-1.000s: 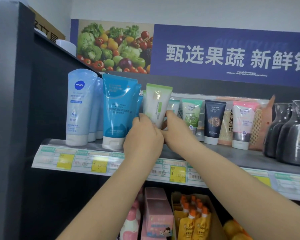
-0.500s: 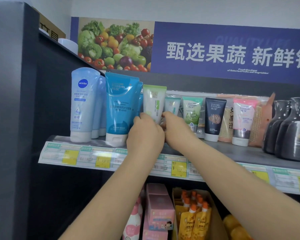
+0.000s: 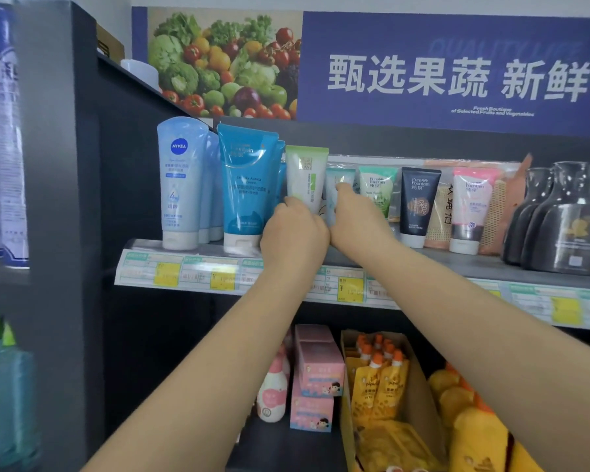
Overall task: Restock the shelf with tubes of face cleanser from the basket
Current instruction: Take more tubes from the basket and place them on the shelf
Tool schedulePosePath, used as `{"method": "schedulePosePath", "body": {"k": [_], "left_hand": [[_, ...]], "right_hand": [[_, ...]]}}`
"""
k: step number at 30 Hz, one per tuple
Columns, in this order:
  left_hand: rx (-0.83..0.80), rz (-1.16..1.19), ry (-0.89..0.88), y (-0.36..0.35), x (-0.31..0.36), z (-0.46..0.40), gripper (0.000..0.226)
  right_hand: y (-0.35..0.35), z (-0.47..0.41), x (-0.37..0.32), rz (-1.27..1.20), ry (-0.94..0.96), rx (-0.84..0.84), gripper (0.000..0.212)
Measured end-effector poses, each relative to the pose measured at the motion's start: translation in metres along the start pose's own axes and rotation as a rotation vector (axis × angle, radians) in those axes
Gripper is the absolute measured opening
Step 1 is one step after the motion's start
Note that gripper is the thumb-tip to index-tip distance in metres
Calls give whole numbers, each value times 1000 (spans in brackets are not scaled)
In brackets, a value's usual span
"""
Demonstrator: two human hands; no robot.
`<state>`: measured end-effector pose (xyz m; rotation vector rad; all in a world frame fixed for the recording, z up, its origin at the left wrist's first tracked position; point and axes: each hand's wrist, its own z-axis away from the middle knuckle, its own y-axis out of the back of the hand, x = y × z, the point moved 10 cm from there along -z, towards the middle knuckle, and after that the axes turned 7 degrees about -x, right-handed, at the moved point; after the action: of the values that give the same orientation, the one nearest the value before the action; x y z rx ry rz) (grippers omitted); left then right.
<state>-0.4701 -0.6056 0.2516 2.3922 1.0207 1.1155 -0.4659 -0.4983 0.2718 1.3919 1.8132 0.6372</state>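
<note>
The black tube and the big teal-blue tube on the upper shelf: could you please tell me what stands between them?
In the head view, between the big teal-blue tube and the black tube stand a white-and-green tube, a small pale tube and a green tube, with both hands in front.

Left hand (image 3: 293,229) grips white-green cleanser tube (image 3: 305,175) upright on shelf (image 3: 457,264), beside blue Pure Fountain tube (image 3: 246,185). Right hand (image 3: 358,216) on small pale-blue tube (image 3: 338,185), grip probably a pinch.

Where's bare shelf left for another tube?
Front lip of the shelf, ahead of the black tube and pink tube, is bare. The row from the Nivea tube to the glass carafes is packed; both hands work the white-green tube slot.
</note>
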Motion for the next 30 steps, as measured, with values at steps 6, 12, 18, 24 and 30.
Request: {"method": "schedulePosePath", "body": {"k": [6, 12, 18, 24, 30], "left_hand": [[-13, -11, -240, 13, 25, 25, 37], [74, 28, -515, 15, 17, 119, 59], [48, 73, -457, -32, -28, 189, 57], [-143, 10, -380, -76, -75, 242, 58], [-353, -93, -285, -119, -130, 307, 60]], "right_hand": [[29, 35, -13, -8, 161, 113, 56], [4, 120, -14, -33, 402, 217, 67], [-63, 184, 0, -78, 364, 211, 52], [-131, 235, 20, -120, 288, 47, 51], [-209, 295, 38, -104, 251, -226, 75]]}}
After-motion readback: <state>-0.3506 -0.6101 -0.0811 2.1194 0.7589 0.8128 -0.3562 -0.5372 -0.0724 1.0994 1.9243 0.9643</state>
